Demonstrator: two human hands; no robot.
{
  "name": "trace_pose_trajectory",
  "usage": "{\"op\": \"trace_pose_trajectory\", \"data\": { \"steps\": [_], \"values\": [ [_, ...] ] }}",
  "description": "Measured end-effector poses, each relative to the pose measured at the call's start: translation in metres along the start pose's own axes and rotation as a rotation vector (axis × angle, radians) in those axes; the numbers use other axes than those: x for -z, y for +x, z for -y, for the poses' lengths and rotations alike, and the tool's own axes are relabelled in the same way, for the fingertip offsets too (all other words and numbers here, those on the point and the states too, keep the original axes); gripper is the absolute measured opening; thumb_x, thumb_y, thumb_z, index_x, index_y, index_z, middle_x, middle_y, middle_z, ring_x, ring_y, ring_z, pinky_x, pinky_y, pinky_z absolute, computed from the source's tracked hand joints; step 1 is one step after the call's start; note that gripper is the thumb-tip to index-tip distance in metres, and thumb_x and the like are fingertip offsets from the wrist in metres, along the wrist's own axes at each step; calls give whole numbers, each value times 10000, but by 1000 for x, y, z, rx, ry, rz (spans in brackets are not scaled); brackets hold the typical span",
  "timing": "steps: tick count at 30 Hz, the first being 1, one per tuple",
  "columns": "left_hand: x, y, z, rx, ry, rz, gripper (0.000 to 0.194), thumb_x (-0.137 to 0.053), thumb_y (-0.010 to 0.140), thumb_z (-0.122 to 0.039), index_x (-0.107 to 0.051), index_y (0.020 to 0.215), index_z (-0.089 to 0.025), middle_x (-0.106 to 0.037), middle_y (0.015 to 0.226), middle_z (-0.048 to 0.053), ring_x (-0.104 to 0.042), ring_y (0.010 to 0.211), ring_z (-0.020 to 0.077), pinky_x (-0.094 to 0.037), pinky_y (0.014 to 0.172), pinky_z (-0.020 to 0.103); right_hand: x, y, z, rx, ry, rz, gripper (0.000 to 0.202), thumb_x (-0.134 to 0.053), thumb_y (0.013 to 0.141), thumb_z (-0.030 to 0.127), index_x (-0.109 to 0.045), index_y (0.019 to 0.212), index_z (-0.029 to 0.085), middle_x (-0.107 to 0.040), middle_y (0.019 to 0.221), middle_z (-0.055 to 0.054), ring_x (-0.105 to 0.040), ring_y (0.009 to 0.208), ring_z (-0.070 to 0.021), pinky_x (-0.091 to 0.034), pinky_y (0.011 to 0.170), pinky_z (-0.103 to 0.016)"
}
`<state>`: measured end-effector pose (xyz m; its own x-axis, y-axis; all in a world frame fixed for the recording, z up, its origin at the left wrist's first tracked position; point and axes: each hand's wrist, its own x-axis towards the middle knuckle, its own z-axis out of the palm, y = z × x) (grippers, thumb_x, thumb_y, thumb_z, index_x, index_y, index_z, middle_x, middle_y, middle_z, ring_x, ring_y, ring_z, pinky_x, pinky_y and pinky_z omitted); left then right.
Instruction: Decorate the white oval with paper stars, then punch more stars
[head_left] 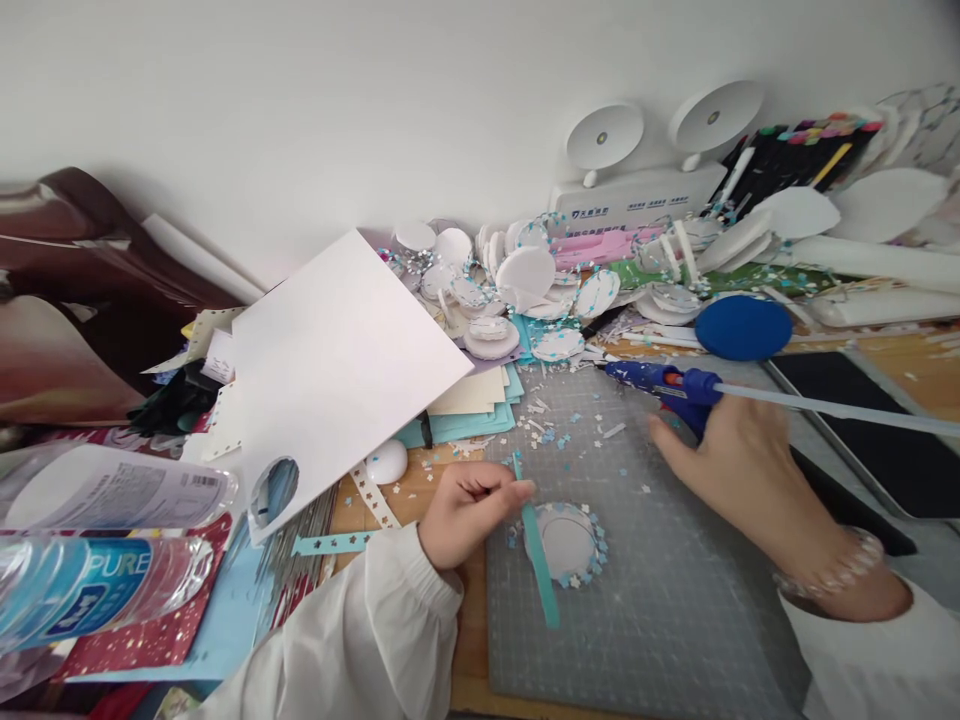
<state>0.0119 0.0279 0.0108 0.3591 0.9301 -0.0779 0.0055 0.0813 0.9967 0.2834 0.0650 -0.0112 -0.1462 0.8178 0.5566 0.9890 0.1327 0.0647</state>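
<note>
My left hand point(469, 510) pinches a narrow teal strip point(541, 570) between thumb and fingers. Beneath the strip, on the grey cutting mat point(637, 640), lies a white disc point(566, 545) ringed with small blue and white stars. My right hand point(739, 460) is at the handle of a blue glue gun point(660, 380), thumb spread away from the fingers, whose tips are partly hidden. A long pale glue stick point(832, 402) extends from the gun's rear toward the right edge.
White discs point(525, 275) and star garlands crowd the back. A large white board point(345, 370) leans at left, near plastic bottles point(97, 590). A blue round lid point(742, 327) and a dark tablet-like device point(870, 420) lie at right. Paper scraps litter the mat's upper part.
</note>
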Motion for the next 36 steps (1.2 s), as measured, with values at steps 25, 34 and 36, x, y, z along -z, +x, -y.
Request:
{"op": "trace_pose_trajectory", "data": {
  "steps": [25,34,36],
  "values": [
    [-2,-3,5,89,-267,-146,605,-698,771,-507,-295,464,-178,-224,482,-71,-177,483,62,-119,500,289,61,14,87,1025,596,-224,320,-369,949,95,-685,918,139,-739,917,-71,-675,851,-183,-590,768,-331],
    [-3,-3,11,119,-290,-119,458,-685,778,-558,-707,639,-122,-260,439,-75,-192,454,64,-100,483,277,47,6,66,720,726,-224,177,-475,936,109,-635,1003,147,-746,901,-99,-712,864,-191,-627,724,-316],
    [-3,-3,11,136,-280,-127,449,-697,769,-555,-733,660,-121,-256,438,-76,-193,454,63,-99,484,275,43,0,61,482,829,-203,146,-599,874,105,-617,994,185,-738,879,-76,-714,792,-182,-624,681,-312]
  ]
}}
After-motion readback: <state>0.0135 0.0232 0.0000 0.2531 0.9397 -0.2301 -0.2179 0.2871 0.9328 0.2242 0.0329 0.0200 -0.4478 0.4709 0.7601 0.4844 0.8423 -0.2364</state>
